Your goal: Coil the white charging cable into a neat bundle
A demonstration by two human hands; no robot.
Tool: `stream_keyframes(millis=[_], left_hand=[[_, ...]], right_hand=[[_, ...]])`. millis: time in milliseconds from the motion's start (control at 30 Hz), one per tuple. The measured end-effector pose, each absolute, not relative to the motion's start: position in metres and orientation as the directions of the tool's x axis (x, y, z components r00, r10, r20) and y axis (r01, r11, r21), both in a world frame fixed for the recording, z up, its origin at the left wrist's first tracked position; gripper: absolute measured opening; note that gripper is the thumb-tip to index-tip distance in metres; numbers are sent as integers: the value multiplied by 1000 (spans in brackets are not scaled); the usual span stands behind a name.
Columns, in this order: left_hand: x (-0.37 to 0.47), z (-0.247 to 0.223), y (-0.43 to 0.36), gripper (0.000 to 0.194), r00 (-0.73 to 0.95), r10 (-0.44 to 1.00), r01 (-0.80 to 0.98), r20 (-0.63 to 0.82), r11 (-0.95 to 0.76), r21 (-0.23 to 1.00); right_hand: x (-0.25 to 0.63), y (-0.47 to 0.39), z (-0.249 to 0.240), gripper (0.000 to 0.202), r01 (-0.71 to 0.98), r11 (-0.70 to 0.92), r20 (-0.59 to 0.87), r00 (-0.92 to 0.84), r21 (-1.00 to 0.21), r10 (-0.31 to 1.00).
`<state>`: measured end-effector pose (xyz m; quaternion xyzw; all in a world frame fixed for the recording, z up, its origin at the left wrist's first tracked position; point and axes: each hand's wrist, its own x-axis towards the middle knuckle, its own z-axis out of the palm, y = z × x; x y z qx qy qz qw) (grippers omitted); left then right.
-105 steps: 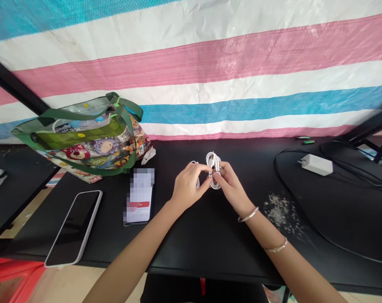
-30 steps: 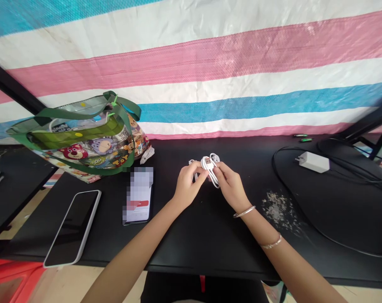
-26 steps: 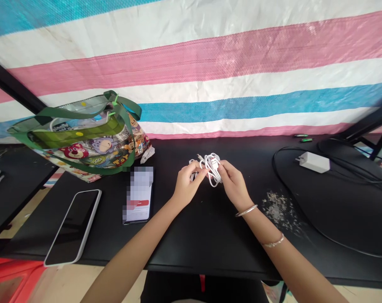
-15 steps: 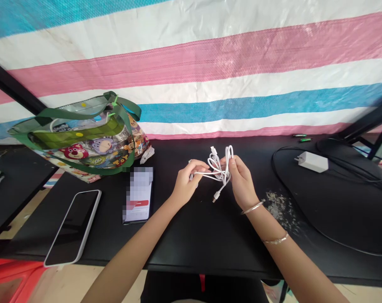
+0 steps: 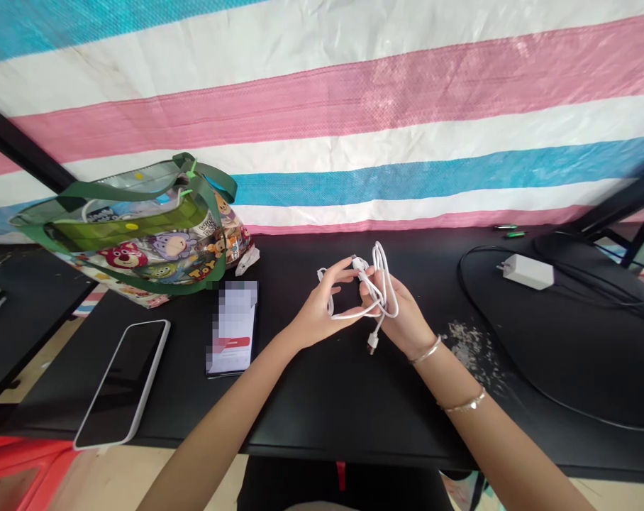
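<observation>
Nearest me, at the edge of the black counter [image 5: 311, 404], lies a dark-screened phone [image 5: 120, 383], and a bit beyond it, a second phone [image 5: 234, 333] with its screen lit. Neither is being touched.

The hands are up over the middle of the counter, close together, both on one tangle of white cable [image 5: 384, 280]. The right hand [image 5: 404, 312] grips the thick of the loops. The left hand [image 5: 316, 309] curls round another part, mostly hidden in its palm, with thumb and forefinger spread wide and a strand running along the thumb. One plug [image 5: 373, 342] dangles free below the right hand; another end [image 5: 358, 262] pokes up by the left fingertips, though I can't tell if they touch it.

I'd call this midway: both ends are out and no tie shows, but the middle crosses over itself, neither a neat coil nor a straight run. Those crossings look like the part left to deal with.

Off to the right, a white adapter [image 5: 528, 272] sits apart among black cord [image 5: 598, 424]. Further back on the left stands a cartoon bag [image 5: 178, 245], and behind everything hangs a striped sheet [image 5: 322, 106].
</observation>
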<state>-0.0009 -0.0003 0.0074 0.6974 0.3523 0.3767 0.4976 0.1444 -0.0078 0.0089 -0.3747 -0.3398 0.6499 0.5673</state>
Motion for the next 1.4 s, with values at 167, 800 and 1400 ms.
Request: stream_keyframes(millis=[167, 800, 1400], left_hand=[[0, 7, -3, 85, 504, 845, 35, 179, -228, 973], [3, 11, 5, 24, 223, 960, -116, 167, -144, 983], [-2, 15, 10, 43, 72, 984, -119, 166, -157, 980]], right_hand=[[143, -7, 5, 44, -507, -135, -95, -104, -851, 990], [141, -11, 4, 45, -406, -188, -116, -197, -894, 974], [153, -5, 9, 26, -315, 27, 22, 19, -949, 1000]])
